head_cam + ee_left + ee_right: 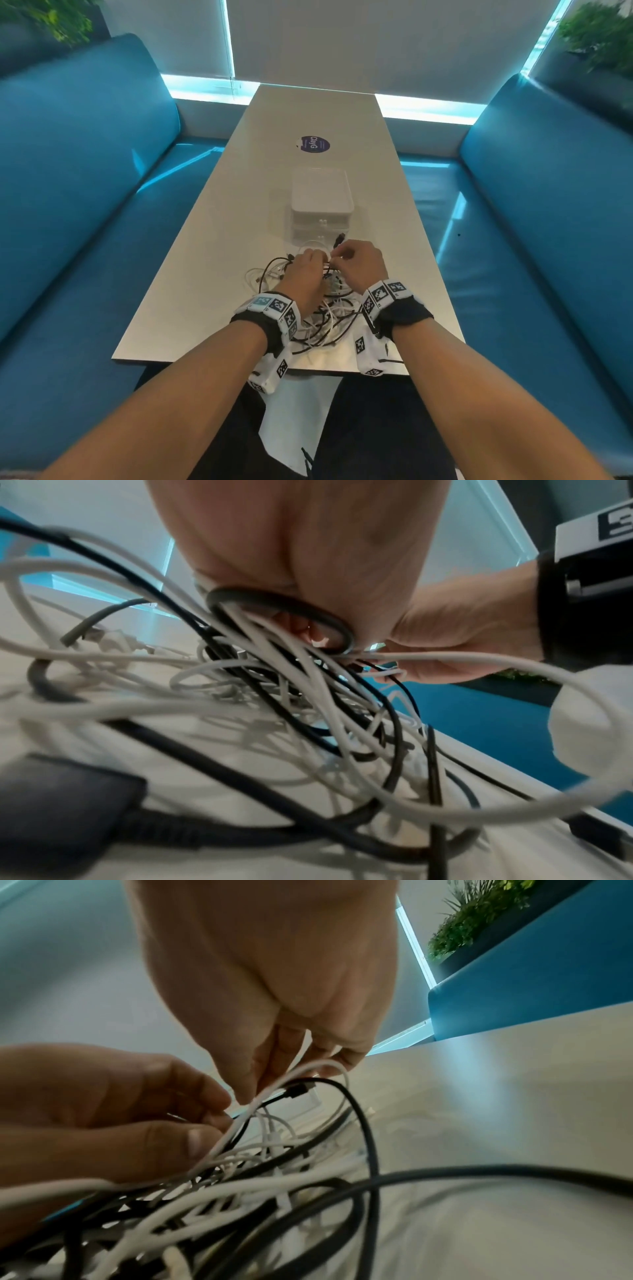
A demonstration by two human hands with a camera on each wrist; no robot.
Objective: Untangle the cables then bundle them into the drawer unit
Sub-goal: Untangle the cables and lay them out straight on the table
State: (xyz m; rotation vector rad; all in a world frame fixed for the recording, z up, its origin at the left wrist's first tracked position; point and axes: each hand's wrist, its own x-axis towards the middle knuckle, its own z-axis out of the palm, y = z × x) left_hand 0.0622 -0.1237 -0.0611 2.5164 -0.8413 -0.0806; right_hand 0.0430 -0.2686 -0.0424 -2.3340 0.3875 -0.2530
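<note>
A long pale table [212, 240] runs away from the person between two blue padded benches [85, 171], with closed blinds and a strip of bright light at the far end. Nearest, just inside the table's near edge, lies a tangle of white and black cables [325, 322]; they cross and loop too densely to count. Both forearms reach over the heap, each wrist wearing a black band with patterned marker blocks. The left hand [303, 274] sits over the far side of the heap with its fingers curled down; from the left wrist view a black loop and several white strands are gathered against them, and the right wrist view shows the left thumb and forefinger closed on a white strand. The right hand [359, 265] is touching distance from the left, its fingertips [260, 1080] pinched together on a white cable where it crosses a black one that ends in a small plug [299, 1089]. Just beyond the hands stands one white drawer unit [322, 205], two stacked drawer fronts visible, both pushed in; their contents cannot be seen. Farther along the table lies one round dark sticker [312, 144]. Green plants [603, 31] sit behind each bench back.
</note>
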